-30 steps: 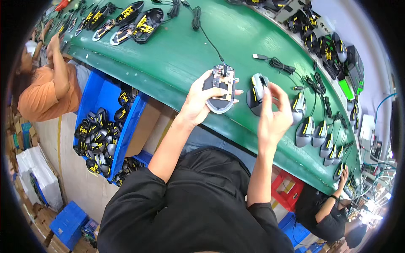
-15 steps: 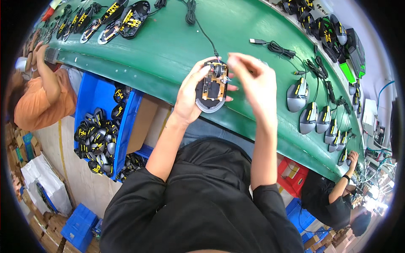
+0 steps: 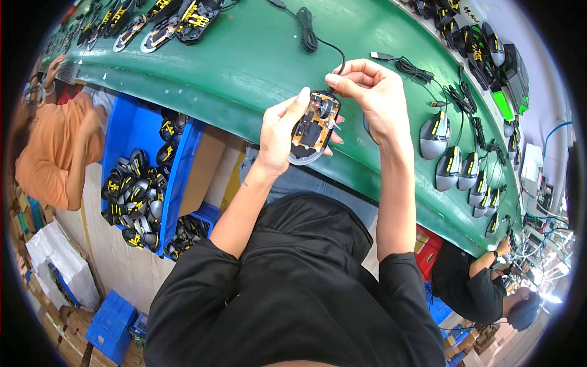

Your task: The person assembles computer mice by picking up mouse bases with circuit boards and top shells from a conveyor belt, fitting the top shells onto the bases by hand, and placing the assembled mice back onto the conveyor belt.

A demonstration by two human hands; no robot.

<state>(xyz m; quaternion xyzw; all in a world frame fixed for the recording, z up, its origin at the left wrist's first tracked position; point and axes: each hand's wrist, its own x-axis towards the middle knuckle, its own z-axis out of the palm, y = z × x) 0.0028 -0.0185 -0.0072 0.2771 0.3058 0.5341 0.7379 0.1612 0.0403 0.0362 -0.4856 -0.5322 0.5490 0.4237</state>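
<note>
My left hand [image 3: 280, 131] is closed around an open computer mouse [image 3: 316, 128], its top cover off and an orange circuit board showing. The thumb lies along the board's left edge, and fingertips show at the right side. At the mouse's front end, my right hand [image 3: 378, 101] pinches the black cable [image 3: 342, 61] between thumb and fingers. From there the cable curves away to a tied coil [image 3: 307, 32] on the green bench. Small coloured wires stick out at the board's right side. The exact spot where the cable enters the mouse is partly hidden by my fingers.
Finished-looking grey-black mice [image 3: 435, 137] line the right of the green bench [image 3: 244, 67]. Opened mice [image 3: 160, 33] lie far left. A blue bin [image 3: 183, 183] of mouse covers [image 3: 137, 202] stands below the bench. One person [image 3: 52, 153] is at left, another [image 3: 468, 278] at right.
My right hand has come from the mouse's right side to its front and closed on the cable. The mouse has shifted slightly right and tilted; the coil moved right.
</note>
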